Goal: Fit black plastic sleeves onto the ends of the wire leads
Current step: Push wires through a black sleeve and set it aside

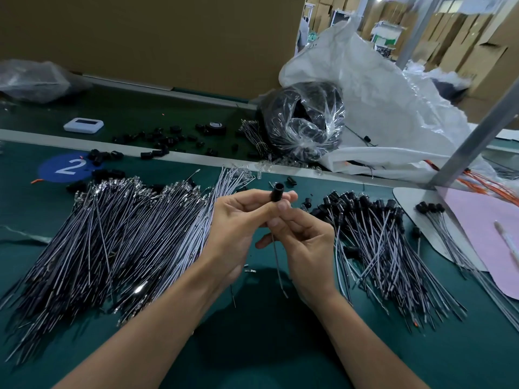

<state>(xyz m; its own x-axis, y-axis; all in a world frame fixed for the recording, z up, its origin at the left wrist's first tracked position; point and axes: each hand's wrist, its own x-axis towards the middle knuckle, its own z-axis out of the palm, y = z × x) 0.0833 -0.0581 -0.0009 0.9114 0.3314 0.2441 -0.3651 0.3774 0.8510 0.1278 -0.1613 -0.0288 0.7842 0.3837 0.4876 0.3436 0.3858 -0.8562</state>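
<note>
Fingers (pixel 252 198) of left hand (pixel 233 220) pinched sleeve (pixel 277 193); right hand (pixel 306 248) pinched lead (pixel 276 259) beneath. Sleeved pile (pixel 379 234) lay at 3 o'clock; the larger bare pile (pixel 112 234), 9 o'clock, was seemingly undone.

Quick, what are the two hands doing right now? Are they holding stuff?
Left hand: closed, gripping the black sleeve.
Right hand: closed, pinching the wire lead just below the sleeve.
</note>
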